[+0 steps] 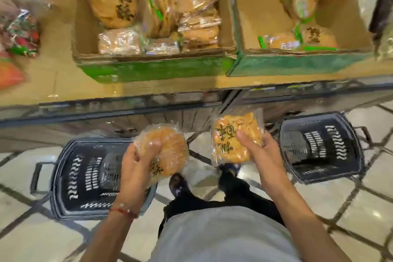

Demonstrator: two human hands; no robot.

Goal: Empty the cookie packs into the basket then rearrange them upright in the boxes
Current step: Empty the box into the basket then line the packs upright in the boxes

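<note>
My left hand (138,164) grips a round cookie pack (170,153) in clear wrap, held over the right edge of the left black basket (63,176). My right hand (259,151) holds a second cookie pack (229,134) with dark lettering, thumb on its face, between the two baskets. The right black basket (319,149) sits on the floor with nothing in it. On the shelf above, the left green cardboard box (153,68) holds several cookie packs (114,4), some upright. The right box (297,64) holds a few packs (304,6) along its right side.
The shelf edge (127,106) runs across the middle of the view above the baskets. Bright snack bags (21,34) lie on the shelf at the left. My feet (178,185) stand on tiled floor between the baskets.
</note>
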